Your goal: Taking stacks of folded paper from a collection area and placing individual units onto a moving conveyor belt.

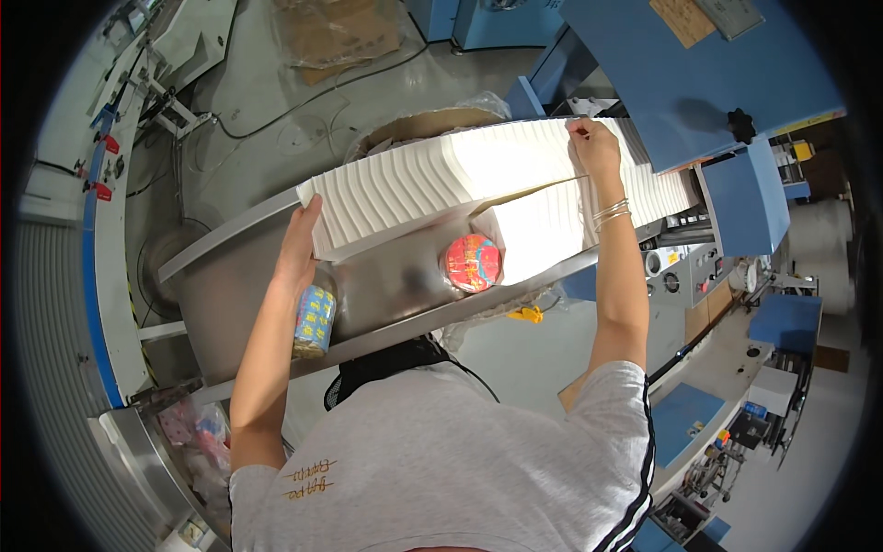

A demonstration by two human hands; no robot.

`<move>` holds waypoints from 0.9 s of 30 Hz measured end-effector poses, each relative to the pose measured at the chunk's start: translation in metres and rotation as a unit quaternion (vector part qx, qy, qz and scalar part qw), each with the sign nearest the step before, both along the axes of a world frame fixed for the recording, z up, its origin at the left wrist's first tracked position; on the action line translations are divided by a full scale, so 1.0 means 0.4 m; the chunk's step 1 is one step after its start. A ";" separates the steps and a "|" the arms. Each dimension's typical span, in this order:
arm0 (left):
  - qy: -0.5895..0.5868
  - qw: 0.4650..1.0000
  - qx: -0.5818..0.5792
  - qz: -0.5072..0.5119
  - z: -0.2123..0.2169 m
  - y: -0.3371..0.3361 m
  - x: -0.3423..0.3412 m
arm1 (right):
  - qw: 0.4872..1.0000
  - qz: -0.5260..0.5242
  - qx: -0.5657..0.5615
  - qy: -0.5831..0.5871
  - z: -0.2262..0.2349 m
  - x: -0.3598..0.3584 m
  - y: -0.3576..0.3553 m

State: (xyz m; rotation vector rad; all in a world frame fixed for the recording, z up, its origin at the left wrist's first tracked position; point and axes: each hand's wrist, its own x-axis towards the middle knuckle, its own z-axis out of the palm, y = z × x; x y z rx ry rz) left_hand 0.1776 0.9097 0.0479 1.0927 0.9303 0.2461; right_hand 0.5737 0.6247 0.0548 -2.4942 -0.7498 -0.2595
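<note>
Sheets, white and thin [464, 170], stand packed in a long row on a shiny metal tray [391, 290], as the head view shows. A shorter row of white sheets [543, 225] sits beside it, on the side near the person. The left hand [299, 244] is at the left end of the long row and touches it. Most of its fingers are hard to see, so I cannot tell how wide they are. The right hand [596, 152] is at the top of the long row, near its right end. Its fingertips are close together, but I cannot tell if they pinch a sheet. Thin bangles [611, 213] go around the right wrist.

A round thing with a red top [474, 263] is on the tray, just beside the left end of the short row. A blue and yellow can [315, 322] is next to the left forearm. Big blue machine parts [685, 83] are at the right. A yellow thing [526, 315] is down past the tray's near edge.
</note>
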 end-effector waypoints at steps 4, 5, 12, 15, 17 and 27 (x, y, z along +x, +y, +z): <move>-0.004 1.000 0.001 0.005 -0.004 0.001 -0.001 | 0.997 -0.025 -0.051 0.050 0.029 -0.014 0.017; -0.004 1.000 0.001 0.005 -0.004 0.003 -0.003 | 0.994 -0.035 -0.065 0.078 0.035 -0.019 0.019; -0.037 0.999 -0.020 0.000 0.005 -0.005 0.007 | 0.993 -0.004 -0.100 0.063 0.016 -0.014 0.007; -0.048 0.998 -0.024 -0.010 -0.043 0.013 -0.002 | 0.980 0.042 -0.193 0.022 0.006 -0.008 0.011; -0.087 0.994 -0.063 -0.033 -0.056 0.029 -0.007 | 0.966 0.055 -0.250 -0.043 0.020 -0.046 0.025; -0.005 1.000 -0.015 -0.024 -0.047 0.039 0.001 | 0.966 0.022 -0.217 -0.143 -0.025 -0.155 0.085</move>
